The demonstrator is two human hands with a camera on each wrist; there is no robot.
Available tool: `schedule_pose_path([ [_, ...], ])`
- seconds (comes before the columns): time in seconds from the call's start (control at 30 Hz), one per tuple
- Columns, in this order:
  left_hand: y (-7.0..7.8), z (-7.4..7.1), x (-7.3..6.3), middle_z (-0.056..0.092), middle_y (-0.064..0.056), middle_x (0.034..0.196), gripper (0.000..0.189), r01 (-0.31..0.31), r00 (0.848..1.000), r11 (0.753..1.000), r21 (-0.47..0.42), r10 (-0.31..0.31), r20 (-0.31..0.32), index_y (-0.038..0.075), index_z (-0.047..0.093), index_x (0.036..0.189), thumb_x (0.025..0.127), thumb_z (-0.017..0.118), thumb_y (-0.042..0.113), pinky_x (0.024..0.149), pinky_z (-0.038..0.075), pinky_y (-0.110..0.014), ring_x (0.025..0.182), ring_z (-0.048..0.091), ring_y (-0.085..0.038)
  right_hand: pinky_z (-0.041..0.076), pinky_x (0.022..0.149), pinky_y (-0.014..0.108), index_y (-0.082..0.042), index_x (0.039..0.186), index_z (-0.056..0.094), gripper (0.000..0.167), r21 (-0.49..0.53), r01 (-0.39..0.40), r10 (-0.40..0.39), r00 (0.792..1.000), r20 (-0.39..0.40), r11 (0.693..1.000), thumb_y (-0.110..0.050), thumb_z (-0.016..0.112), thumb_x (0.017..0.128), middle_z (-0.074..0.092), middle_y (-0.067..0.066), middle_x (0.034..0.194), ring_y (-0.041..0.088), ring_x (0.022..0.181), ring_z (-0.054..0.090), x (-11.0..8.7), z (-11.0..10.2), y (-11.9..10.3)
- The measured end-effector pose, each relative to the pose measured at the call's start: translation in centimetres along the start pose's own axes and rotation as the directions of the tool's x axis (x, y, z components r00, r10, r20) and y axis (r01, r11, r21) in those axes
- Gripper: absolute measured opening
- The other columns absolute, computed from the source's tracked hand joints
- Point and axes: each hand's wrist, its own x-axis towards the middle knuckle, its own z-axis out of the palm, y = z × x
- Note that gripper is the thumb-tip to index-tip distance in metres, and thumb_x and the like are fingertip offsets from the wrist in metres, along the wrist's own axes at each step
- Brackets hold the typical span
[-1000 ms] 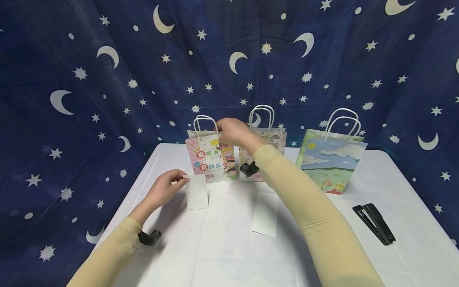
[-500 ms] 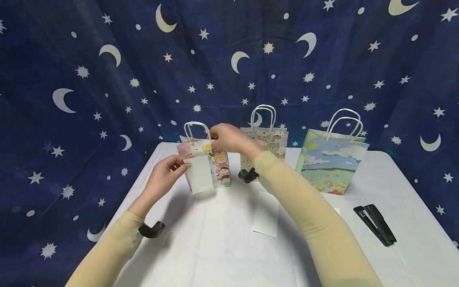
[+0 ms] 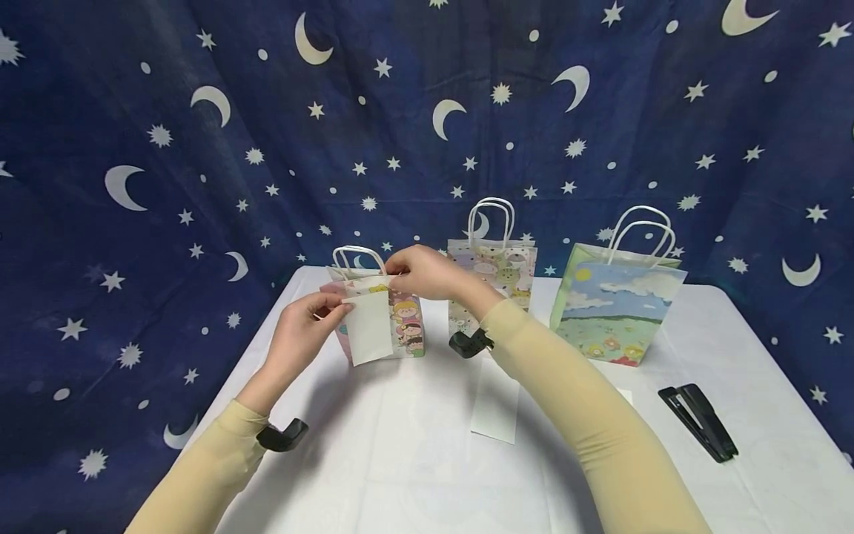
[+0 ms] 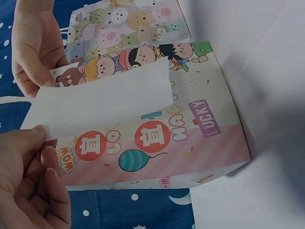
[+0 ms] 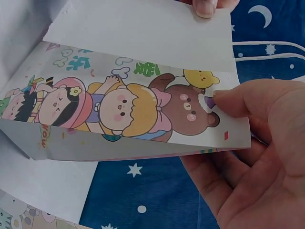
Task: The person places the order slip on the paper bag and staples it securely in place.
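Observation:
A pink and white paper gift bag (image 3: 408, 326) with cartoon figures and white handles stands at the left of the table. My right hand (image 3: 427, 273) pinches its top right edge; in the right wrist view the thumb (image 5: 238, 101) presses on the printed front, with the other fingers behind. My left hand (image 3: 303, 326) pinches a blank white paper slip (image 3: 370, 326) by its upper left corner, thumb in front. That slip hangs in front of the bag and covers part of its print. From the left wrist view, the slip (image 4: 105, 102) lies along the bag's front.
A cartoon-animal gift bag (image 3: 503, 278) stands behind my right wrist. Farther right is a landscape-print bag (image 3: 614, 311). One white slip (image 3: 495, 408) lies on the table (image 3: 427, 475), another (image 3: 626, 396) is mostly hidden by my right sleeve. A black stapler (image 3: 699, 421) lies at right.
My right hand has drawn the cartoon-figure bag toward me and slightly left, away from the animal bag. My left hand has raised the slip from in front of the bag to against its front.

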Motion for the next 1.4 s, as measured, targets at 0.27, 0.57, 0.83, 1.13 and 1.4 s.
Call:
schedule_pose_path([
  [0.27,0.4,0.1,-0.4,0.072,0.000,0.081,0.014,0.038,0.998,0.999,0.001,-0.038,-0.055,0.009,0.080,0.098,0.095,0.077,0.022,0.056,0.047,-0.022,0.069,0.064,-0.015,0.053,0.085,0.031,-0.006,0.120,0.071,0.023,0.056,-0.001,0.000,1.000,0.017,0.998,-0.012,0.062,0.100,0.071,0.002,0.110,0.014,0.096,0.066,-0.9,0.3,-0.1],
  [0.57,0.7,0.1,-0.4,0.069,0.000,0.071,0.014,0.090,0.993,0.996,-0.007,-0.091,-0.077,0.010,0.080,0.093,0.095,0.077,0.023,0.051,0.045,-0.023,0.060,0.062,-0.015,0.051,0.093,0.033,-0.003,0.127,0.067,0.030,0.111,0.000,-0.003,1.000,0.029,0.994,-0.013,0.060,0.099,0.070,0.005,0.118,0.016,0.107,0.063,-0.9,1.1,0.2],
  [0.83,0.5,0.1,-0.3,0.066,0.000,0.064,0.015,0.093,0.991,0.996,0.004,-0.092,-0.098,0.011,0.079,0.089,0.094,0.077,0.025,0.051,0.041,-0.024,0.058,0.060,-0.015,0.049,0.099,0.034,-0.002,0.128,0.066,0.036,0.168,0.026,-0.028,1.000,0.008,0.985,-0.018,0.067,0.096,0.069,0.007,0.122,0.018,0.113,0.063,-1.1,1.4,0.6],
  [1.13,0.4,0.1,-0.4,0.069,0.000,0.071,0.015,0.092,0.991,0.996,0.002,-0.092,-0.097,0.009,0.080,0.099,0.095,0.077,0.023,0.052,0.045,-0.023,0.060,0.062,-0.015,0.051,0.092,0.031,-0.006,0.125,0.068,0.039,0.137,0.045,-0.039,0.998,-0.049,0.990,-0.027,0.073,0.094,0.070,0.000,0.112,0.013,0.103,0.065,-0.9,2.3,0.6],
  [1.4,0.4,0.0,-0.3,0.067,-0.002,0.067,0.015,0.117,0.988,0.993,-0.008,-0.117,-0.105,0.011,0.080,0.093,0.095,0.077,0.025,0.050,0.042,-0.024,0.059,0.062,-0.015,0.052,0.089,0.031,-0.007,0.120,0.070,0.032,0.125,0.028,-0.016,0.995,-0.101,0.992,-0.026,0.072,0.094,0.070,-0.001,0.109,0.014,0.100,0.065,-0.9,2.6,0.5],
])
